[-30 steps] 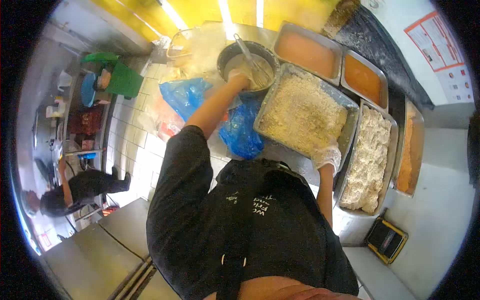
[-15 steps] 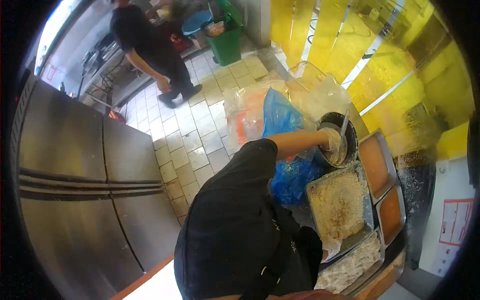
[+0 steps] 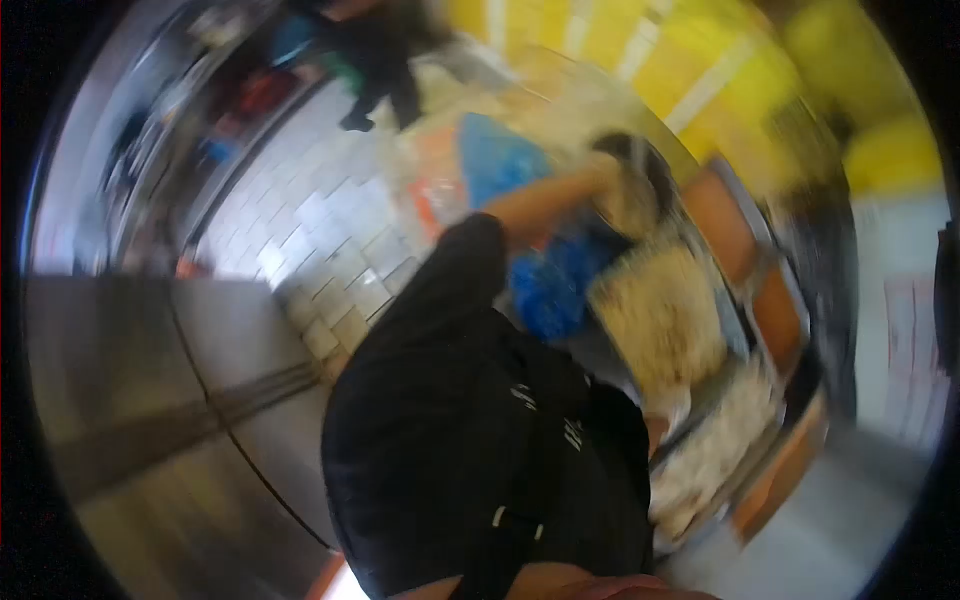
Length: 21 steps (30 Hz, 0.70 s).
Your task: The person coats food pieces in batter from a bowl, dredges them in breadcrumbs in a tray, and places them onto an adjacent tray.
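The whole view is smeared by motion. My left hand [image 3: 622, 200], in a pale glove, reaches into or over the mouth of a dark round pot [image 3: 655, 172]; its fingers are too blurred to make out. Near my torso, my right hand [image 3: 672, 408], also in a pale glove, shows only in part. It is at the near corner of a tray of yellowish crumb-like coating [image 3: 660, 315]. Beside it lies a tray of whitish, lumpy coated pieces [image 3: 715, 450]. Whether either hand holds anything is hidden.
Blue plastic bags [image 3: 555, 285] lie left of the trays. Pans of orange-brown contents [image 3: 722, 225] line the far side. Yellow strips [image 3: 690, 60] hang behind. Steel cabinet doors [image 3: 120, 370] stand at left. A person in dark clothes [image 3: 385, 60] stands beyond the tiled floor [image 3: 320, 220].
My view has swung, shifting the counter, pot and trays up and somewhat left in the picture. The other person appears farther right and higher. Both hands stay near the same pot and tray.
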Each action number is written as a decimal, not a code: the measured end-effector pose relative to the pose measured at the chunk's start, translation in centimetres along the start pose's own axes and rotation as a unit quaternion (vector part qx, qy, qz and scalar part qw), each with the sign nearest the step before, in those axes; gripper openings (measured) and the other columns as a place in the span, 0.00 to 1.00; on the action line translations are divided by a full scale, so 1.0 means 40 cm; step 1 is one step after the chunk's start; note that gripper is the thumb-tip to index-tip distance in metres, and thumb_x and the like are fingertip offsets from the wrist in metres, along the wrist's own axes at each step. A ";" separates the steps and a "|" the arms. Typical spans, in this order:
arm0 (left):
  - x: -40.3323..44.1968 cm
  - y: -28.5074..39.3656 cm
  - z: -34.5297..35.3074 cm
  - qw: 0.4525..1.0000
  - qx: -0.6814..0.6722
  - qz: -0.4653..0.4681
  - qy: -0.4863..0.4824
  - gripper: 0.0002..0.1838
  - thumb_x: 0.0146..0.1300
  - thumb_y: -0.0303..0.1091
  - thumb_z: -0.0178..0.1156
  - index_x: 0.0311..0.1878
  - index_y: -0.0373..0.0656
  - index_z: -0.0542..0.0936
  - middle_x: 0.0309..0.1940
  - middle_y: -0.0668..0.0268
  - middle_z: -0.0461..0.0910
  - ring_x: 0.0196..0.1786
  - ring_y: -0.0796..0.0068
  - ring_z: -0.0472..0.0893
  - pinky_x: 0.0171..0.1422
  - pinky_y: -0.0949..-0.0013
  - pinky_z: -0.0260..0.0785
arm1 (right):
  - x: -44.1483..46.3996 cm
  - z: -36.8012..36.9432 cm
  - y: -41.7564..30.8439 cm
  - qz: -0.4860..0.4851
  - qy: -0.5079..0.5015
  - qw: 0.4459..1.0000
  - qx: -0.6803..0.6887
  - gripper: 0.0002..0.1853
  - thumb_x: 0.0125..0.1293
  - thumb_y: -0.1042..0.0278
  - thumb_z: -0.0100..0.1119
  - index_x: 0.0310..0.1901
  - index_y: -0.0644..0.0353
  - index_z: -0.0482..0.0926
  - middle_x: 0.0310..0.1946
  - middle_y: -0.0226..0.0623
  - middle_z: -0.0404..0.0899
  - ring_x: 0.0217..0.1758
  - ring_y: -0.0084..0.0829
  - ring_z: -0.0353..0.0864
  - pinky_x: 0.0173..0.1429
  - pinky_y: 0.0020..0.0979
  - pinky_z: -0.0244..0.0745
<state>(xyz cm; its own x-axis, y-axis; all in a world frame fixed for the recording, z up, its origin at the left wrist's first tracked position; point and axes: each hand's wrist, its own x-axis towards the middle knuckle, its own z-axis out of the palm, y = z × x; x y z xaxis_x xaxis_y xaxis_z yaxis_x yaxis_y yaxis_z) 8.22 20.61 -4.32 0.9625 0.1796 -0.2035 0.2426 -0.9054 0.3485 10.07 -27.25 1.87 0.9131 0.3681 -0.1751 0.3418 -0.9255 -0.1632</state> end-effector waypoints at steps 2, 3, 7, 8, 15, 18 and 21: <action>-0.002 0.009 -0.029 0.989 0.088 0.091 -0.072 0.24 0.60 0.58 0.67 0.43 0.47 0.90 0.42 0.55 0.89 0.48 0.59 0.88 0.56 0.58 0.77 | -0.011 -0.014 -0.011 0.031 -0.003 0.999 0.011 0.27 0.71 0.49 0.60 0.62 0.60 0.78 0.51 0.57 0.85 0.58 0.51 0.84 0.59 0.45 0.78; -0.005 0.019 -0.046 0.971 0.153 0.162 -0.081 0.23 0.60 0.60 0.67 0.43 0.49 0.91 0.43 0.56 0.89 0.49 0.60 0.87 0.57 0.59 0.77 | -0.023 -0.034 -0.022 0.041 0.009 0.998 0.049 0.29 0.70 0.44 0.57 0.62 0.59 0.79 0.53 0.56 0.84 0.59 0.53 0.82 0.60 0.46 0.77; -0.012 0.063 -0.143 0.974 0.155 0.078 -0.143 0.24 0.63 0.56 0.62 0.41 0.43 0.89 0.35 0.51 0.87 0.42 0.55 0.88 0.47 0.57 0.79 | -0.024 -0.041 -0.016 0.093 0.014 0.994 0.052 0.24 0.66 0.49 0.65 0.56 0.57 0.83 0.48 0.53 0.86 0.51 0.53 0.86 0.56 0.47 0.79; 0.006 0.042 -0.125 0.964 0.221 0.037 -0.144 0.23 0.63 0.55 0.63 0.40 0.42 0.89 0.34 0.52 0.87 0.41 0.55 0.89 0.47 0.56 0.79 | -0.021 -0.023 -0.005 0.092 0.035 0.994 0.046 0.25 0.65 0.49 0.66 0.57 0.56 0.82 0.47 0.53 0.86 0.51 0.53 0.86 0.56 0.47 0.79; 0.006 0.070 -0.140 0.982 0.181 -0.048 0.014 0.20 0.56 0.48 0.68 0.41 0.41 0.90 0.41 0.50 0.88 0.47 0.52 0.89 0.51 0.53 0.81 | -0.036 -0.048 -0.027 0.079 0.055 0.992 0.082 0.27 0.64 0.44 0.63 0.57 0.55 0.82 0.44 0.55 0.86 0.52 0.54 0.85 0.57 0.46 0.78; 0.050 0.000 -0.043 0.974 0.182 -0.125 0.048 0.21 0.58 0.50 0.66 0.43 0.42 0.90 0.44 0.48 0.88 0.49 0.49 0.88 0.54 0.53 0.80 | 0.035 0.060 -0.035 -0.052 -0.114 0.992 -0.003 0.28 0.64 0.42 0.62 0.58 0.55 0.82 0.48 0.56 0.85 0.52 0.54 0.84 0.58 0.46 0.78; 0.038 -0.003 -0.025 0.985 0.149 -0.085 0.023 0.21 0.60 0.51 0.65 0.44 0.43 0.90 0.44 0.49 0.88 0.49 0.48 0.88 0.54 0.53 0.80 | 0.090 0.113 -0.145 -0.172 -0.204 0.963 0.034 0.29 0.64 0.42 0.63 0.59 0.55 0.81 0.48 0.55 0.85 0.52 0.54 0.84 0.58 0.46 0.78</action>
<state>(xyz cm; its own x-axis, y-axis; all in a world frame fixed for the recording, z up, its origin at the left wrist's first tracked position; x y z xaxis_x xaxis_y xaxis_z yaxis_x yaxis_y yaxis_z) 9.80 21.36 -3.75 0.9175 0.3483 -0.1922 0.3597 -0.9327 0.0268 10.38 -20.14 -2.20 0.5809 0.6689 -0.4638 0.5797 -0.7400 -0.3412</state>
